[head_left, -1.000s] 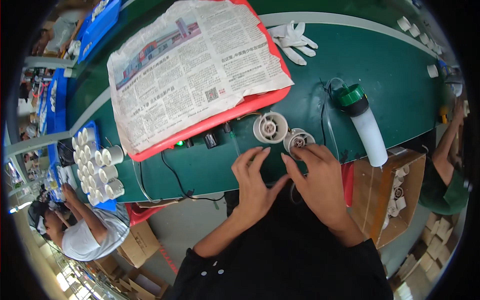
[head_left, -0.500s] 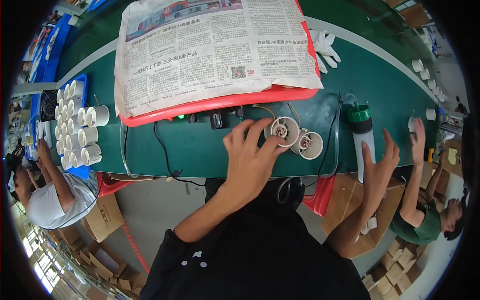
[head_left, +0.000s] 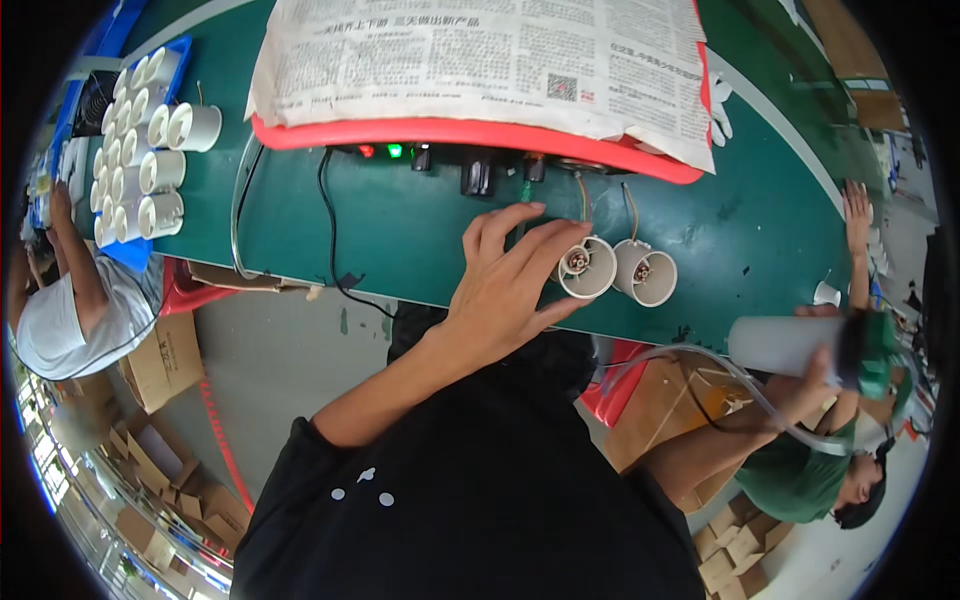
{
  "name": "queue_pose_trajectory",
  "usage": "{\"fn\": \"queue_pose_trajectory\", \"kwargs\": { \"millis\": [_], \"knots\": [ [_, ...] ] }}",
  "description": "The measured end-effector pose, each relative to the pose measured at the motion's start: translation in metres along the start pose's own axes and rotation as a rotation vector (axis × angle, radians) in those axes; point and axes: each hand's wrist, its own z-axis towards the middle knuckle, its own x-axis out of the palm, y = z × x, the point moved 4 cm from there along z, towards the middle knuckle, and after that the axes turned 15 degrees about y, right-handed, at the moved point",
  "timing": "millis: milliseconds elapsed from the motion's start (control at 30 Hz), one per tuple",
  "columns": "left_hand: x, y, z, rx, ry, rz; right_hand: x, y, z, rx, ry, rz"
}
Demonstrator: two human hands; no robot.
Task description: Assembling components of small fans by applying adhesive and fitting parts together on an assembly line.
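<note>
My left hand (head_left: 503, 285) grips a white round plastic cup (head_left: 600, 268) by its rim, fingers above and thumb below. Metal contacts show inside, and a thin wire comes off its far side. Touching it on the right is a matching white cup (head_left: 657, 280), also with a wire and a metal insert. Off to the right, past the table's front edge, my right hand (head_left: 815, 385) is closed around a translucent dispensing syringe (head_left: 780, 343) with a green cap. The syringe lies tilted nearly level, and a clear tube trails from its capped end.
A red tray (head_left: 460, 138) covered by newspaper (head_left: 450, 70) stands over a device with knobs (head_left: 478, 178) and lit switches. Several white cups (head_left: 162, 172) crowd a blue tray (head_left: 178, 75) at left. Co-workers sit at both sides; a cardboard box (head_left: 650, 400) stands below the table.
My right hand has taken hold of the syringe, which stood upright on the table, and swung it right and sideways. My left hand stays at the cup. The view has shifted.
</note>
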Motion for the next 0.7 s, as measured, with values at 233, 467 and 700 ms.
{"fn": "queue_pose_trajectory", "kwargs": {
  "millis": [233, 467, 700],
  "knots": [
    [0.003, 0.007, -0.002, 0.025, -0.049, -0.023, 0.072, 0.036, 0.039, -0.121, 0.107, 0.973],
    [0.004, 0.007, -0.002, -0.013, -0.075, -0.039, 0.137, 0.044, 0.032, -0.198, 0.423, 0.936],
    [0.006, 0.008, -0.002, 0.013, -0.103, -0.04, 0.14, 0.036, 0.03, -0.163, 0.324, 0.909]
  ]
}}
